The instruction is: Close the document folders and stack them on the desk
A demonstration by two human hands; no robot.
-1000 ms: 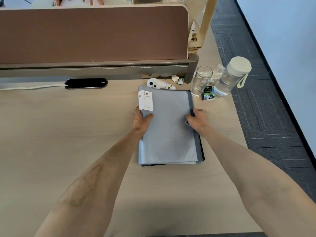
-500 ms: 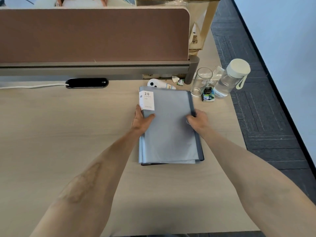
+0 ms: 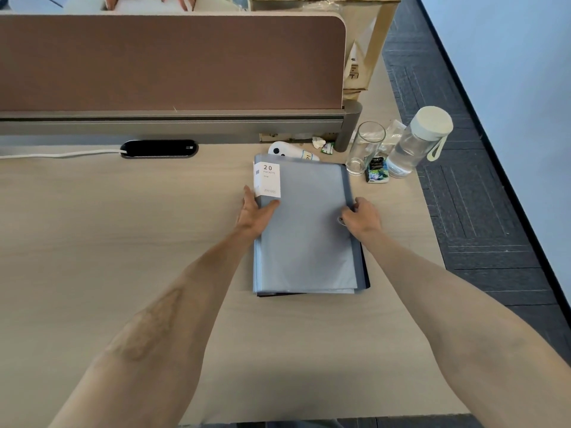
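Observation:
A closed grey-blue document folder [image 3: 306,236] with a white "20 pockets" label lies on top of a stack on the wooden desk [image 3: 108,242]. A dark folder edge [image 3: 366,273] shows beneath it at the right and front. My left hand [image 3: 255,211] grips the stack's left edge, thumb on the cover just below the label. My right hand [image 3: 360,216] holds the right spine edge, fingers curled around it.
Behind the stack lie a white remote-like device [image 3: 290,151], a drinking glass [image 3: 364,148], a small printed packet [image 3: 375,169] and a water bottle [image 3: 415,143]. A brown divider panel [image 3: 170,60] runs along the back. The desk's right edge drops to dark carpet.
Both hands stay on the folder stack's edges; the stack has shifted only slightly. The left thumb has slid a little further onto the cover.

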